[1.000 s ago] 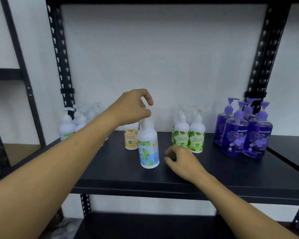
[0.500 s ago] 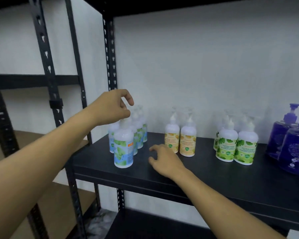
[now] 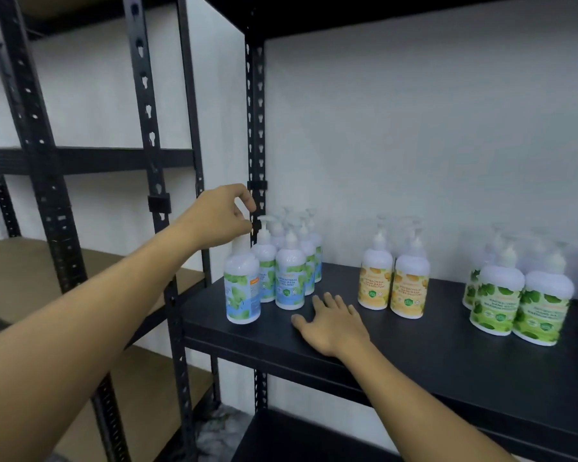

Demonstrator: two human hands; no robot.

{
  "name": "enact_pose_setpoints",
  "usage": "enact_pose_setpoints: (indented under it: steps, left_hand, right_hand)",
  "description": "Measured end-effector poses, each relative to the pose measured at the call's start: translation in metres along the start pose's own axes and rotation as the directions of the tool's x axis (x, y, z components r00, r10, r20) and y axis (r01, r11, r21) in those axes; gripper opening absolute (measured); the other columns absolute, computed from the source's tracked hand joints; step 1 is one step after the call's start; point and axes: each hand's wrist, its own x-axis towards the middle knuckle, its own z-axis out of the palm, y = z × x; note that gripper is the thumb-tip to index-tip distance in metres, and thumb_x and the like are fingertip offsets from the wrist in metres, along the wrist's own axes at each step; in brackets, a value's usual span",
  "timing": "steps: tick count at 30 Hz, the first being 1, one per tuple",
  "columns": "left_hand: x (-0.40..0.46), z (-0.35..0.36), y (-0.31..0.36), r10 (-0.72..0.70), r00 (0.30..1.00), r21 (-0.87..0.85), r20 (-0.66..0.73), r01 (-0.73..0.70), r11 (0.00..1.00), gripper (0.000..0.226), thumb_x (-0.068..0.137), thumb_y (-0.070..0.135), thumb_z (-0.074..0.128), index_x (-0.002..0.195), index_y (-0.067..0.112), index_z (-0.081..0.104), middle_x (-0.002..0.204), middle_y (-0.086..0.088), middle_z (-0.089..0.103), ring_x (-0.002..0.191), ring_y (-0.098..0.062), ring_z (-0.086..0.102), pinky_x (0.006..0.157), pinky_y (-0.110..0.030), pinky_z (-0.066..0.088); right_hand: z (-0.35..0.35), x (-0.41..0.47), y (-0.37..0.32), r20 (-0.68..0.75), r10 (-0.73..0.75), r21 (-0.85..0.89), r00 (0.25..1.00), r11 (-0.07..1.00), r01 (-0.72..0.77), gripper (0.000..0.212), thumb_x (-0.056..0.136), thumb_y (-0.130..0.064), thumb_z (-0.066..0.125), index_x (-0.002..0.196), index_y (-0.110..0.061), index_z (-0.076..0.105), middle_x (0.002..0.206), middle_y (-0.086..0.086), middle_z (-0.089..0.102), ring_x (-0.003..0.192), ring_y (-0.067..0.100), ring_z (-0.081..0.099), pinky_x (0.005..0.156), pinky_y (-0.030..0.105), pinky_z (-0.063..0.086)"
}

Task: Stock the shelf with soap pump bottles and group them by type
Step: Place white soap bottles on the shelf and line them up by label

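- The left hand [image 3: 219, 216] is reaching in from the lower left of the frame, its fingers [image 3: 244, 198] curled over the pump top of a blue-labelled bottle [image 3: 242, 288] and grasping it.
- That bottle is standing upright on the black shelf [image 3: 414, 355], at the shelf's left front, just beside the other blue-labelled bottles [image 3: 291, 278], which are clustering behind it and to its right near the left centre of the frame.
- The right hand [image 3: 331, 323] is lying palm down on the shelf board in the lower middle, fingers released and spread, holding nothing.
- Two yellow-labelled bottles [image 3: 392, 285] are standing side by side right of centre, apart from the blue group.
- Green-labelled bottles [image 3: 518, 301] are grouping together at the right edge of the frame, well apart from the blue ones.
- A second black rack [image 3: 47, 181] is filling the left side of the frame.
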Motion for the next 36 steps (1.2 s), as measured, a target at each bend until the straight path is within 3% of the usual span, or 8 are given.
enact_pose_setpoints:
  steps: [12,17,21,27,30,32,36]
  left_hand:
    - [0.013,0.011,-0.008,-0.038,0.999,0.009,-0.003,0.038,0.999,0.024,0.083,0.009,0.065,0.103,0.021,0.06,0.079,-0.001,0.065,0.066,-0.011,0.057,0.055,-0.023,0.039]
    - [0.016,0.018,-0.013,-0.068,0.997,0.031,-0.023,0.069,0.997,0.024,0.082,0.011,0.064,0.103,0.022,0.059,0.083,-0.006,0.067,0.067,-0.017,0.059,0.056,-0.027,0.046]
    - [0.015,0.024,-0.016,-0.089,0.994,-0.036,-0.061,0.087,0.996,0.022,0.084,0.01,0.063,0.103,0.019,0.059,0.081,-0.007,0.067,0.063,-0.016,0.056,0.055,-0.025,0.045]
    - [0.005,0.034,-0.017,-0.118,0.984,-0.168,-0.133,0.095,0.981,0.02,0.091,0.031,0.063,0.107,0.021,0.059,0.085,-0.004,0.066,0.063,-0.011,0.055,0.053,-0.02,0.039]
    - [-0.016,0.048,-0.028,-0.2,0.941,-0.414,-0.272,0.073,0.908,0.028,0.094,0.036,0.06,0.119,0.026,0.055,0.104,0.0,0.062,0.079,-0.006,0.057,0.062,-0.017,0.04]
    - [-0.039,0.065,-0.042,-0.262,0.906,-0.523,-0.331,0.055,0.851,0.041,0.093,0.035,0.062,0.131,0.027,0.048,0.119,0.002,0.057,0.097,-0.008,0.058,0.076,-0.019,0.045]
    - [-0.074,0.109,-0.073,-0.281,0.924,-0.578,-0.261,0.083,0.812,0.081,0.083,0.029,0.077,0.145,0.043,0.026,0.142,-0.001,0.043,0.127,-0.016,0.048,0.105,-0.037,0.044]
  right_hand:
    - [0.0,-0.001,-0.002,0.007,0.002,-0.018,1.0,1.0,-0.002,0.082,0.096,-0.068,0.023,0.16,-0.02,0.01,0.168,0.004,0.001,0.154,0.022,-0.001,0.125,0.042,0.002]
    - [-0.001,-0.002,-0.001,0.004,0.003,-0.007,1.0,1.0,-0.003,0.081,0.096,-0.068,0.024,0.16,-0.02,0.01,0.168,0.003,0.001,0.154,0.022,-0.002,0.125,0.042,0.002]
    - [-0.001,-0.002,-0.001,0.005,0.005,-0.012,1.0,1.0,-0.005,0.081,0.096,-0.068,0.023,0.16,-0.02,0.01,0.168,0.003,0.002,0.154,0.022,-0.002,0.125,0.042,0.002]
    - [-0.001,-0.002,-0.001,0.003,0.005,-0.012,1.0,1.0,-0.005,0.08,0.096,-0.067,0.023,0.16,-0.02,0.01,0.168,0.003,0.002,0.154,0.021,-0.001,0.125,0.042,0.002]
    - [-0.001,-0.002,-0.001,-0.001,0.002,-0.009,1.0,1.0,-0.002,0.08,0.096,-0.067,0.023,0.16,-0.02,0.01,0.168,0.003,0.002,0.154,0.021,0.0,0.125,0.042,0.003]
    - [-0.001,-0.002,-0.001,0.0,0.0,-0.005,1.0,1.0,0.0,0.08,0.096,-0.067,0.023,0.16,-0.021,0.01,0.168,0.003,0.002,0.154,0.021,0.0,0.125,0.042,0.003]
    - [0.0,-0.003,-0.001,-0.011,-0.002,-0.005,1.0,1.0,0.001,0.08,0.096,-0.067,0.024,0.16,-0.021,0.011,0.168,0.002,0.003,0.154,0.021,0.001,0.125,0.042,0.004]
